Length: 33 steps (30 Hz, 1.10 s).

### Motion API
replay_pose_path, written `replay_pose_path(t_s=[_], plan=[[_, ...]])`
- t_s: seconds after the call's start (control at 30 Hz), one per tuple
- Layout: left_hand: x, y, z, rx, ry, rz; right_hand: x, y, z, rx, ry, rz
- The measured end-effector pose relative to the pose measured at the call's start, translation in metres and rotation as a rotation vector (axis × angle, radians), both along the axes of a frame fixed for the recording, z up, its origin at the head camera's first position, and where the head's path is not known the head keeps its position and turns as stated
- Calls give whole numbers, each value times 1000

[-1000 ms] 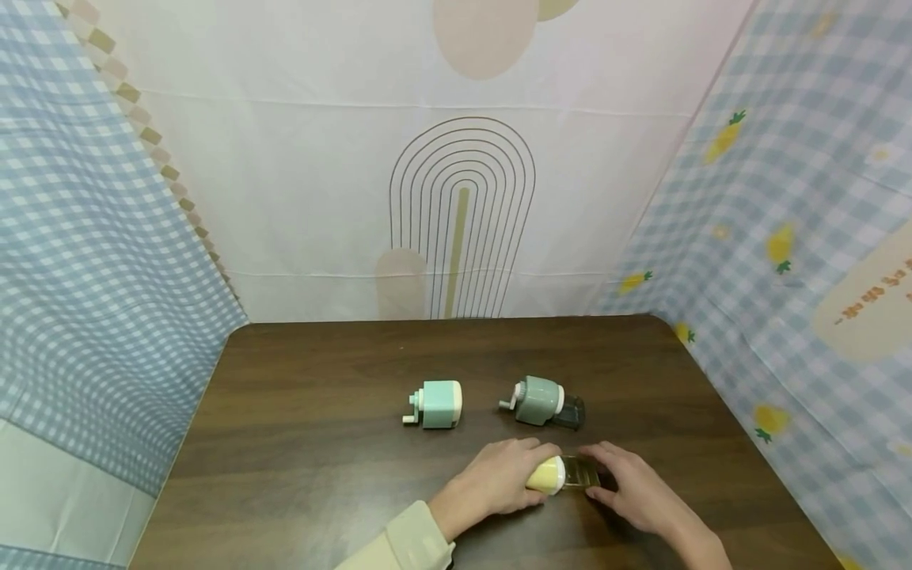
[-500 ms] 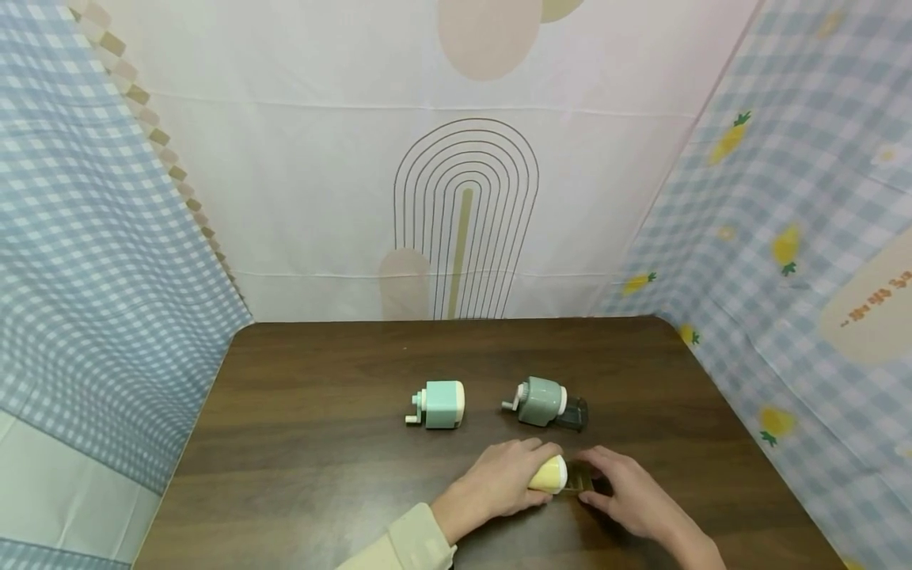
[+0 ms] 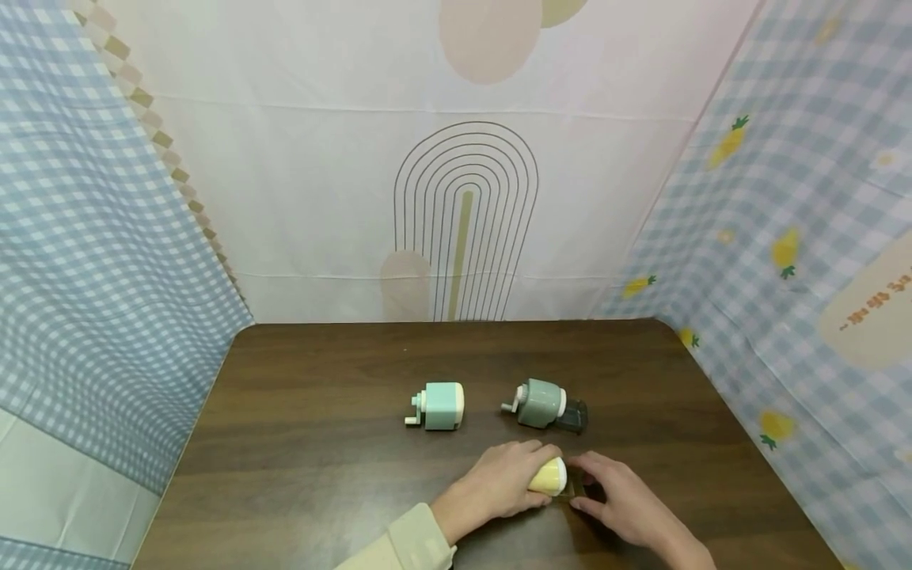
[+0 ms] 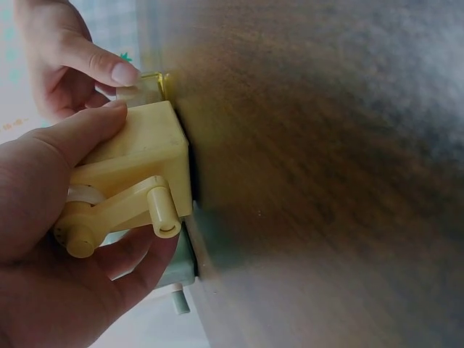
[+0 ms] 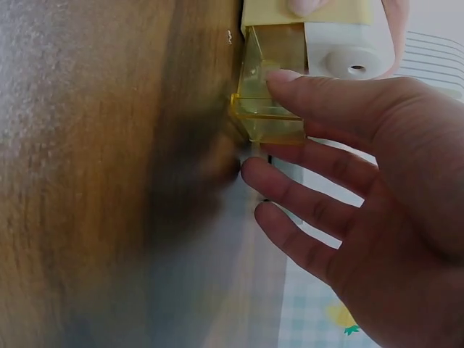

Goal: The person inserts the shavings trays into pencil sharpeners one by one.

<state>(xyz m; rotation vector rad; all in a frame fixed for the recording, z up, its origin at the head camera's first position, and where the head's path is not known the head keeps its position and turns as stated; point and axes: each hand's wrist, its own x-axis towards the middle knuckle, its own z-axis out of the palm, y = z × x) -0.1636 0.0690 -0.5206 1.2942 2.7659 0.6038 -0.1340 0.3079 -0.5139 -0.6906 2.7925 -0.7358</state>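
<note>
My left hand (image 3: 499, 480) grips a yellow hand-crank pencil sharpener (image 3: 549, 476) low at the table's front right. Its crank handle (image 4: 164, 210) faces the left wrist camera, with the thumb on one side of the body and fingers on the other. A see-through amber shavings drawer (image 5: 270, 65) sticks partly out of the sharpener's other end, below a white face with a pencil hole. My right hand (image 3: 616, 497) pinches this drawer; the thumb lies on its near side, the index finger is partly hidden behind it, and the remaining fingers are spread.
Behind the hands lie a mint green sharpener (image 3: 442, 406) and, to its right, a grey-green sharpener (image 3: 540, 403) whose dark drawer (image 3: 572, 416) is pulled out. Cloth hangings (image 3: 321, 198) surround the brown table (image 3: 306, 443) at the back and sides.
The amber drawer has slid left, further into the yellow sharpener, and my right hand has moved left with it. My left hand keeps its grip in about the same place.
</note>
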Motion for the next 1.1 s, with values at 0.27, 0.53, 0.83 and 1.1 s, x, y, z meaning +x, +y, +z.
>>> replay_pose_path(t_s=[0.27, 0.53, 0.83, 1.1], plan=[[0, -2, 2, -1, -22, 9, 0, -5, -1, -19, 18, 14], [0, -1, 1, -5, -23, 7, 0, -6, -1, -23, 9, 20], [-1, -1, 0, -4, -31, 9, -1, -6, -1, -26, -30, -15], [-1, -1, 1, -7, -34, 5, 0, -8, -1, -34, -38, -36]])
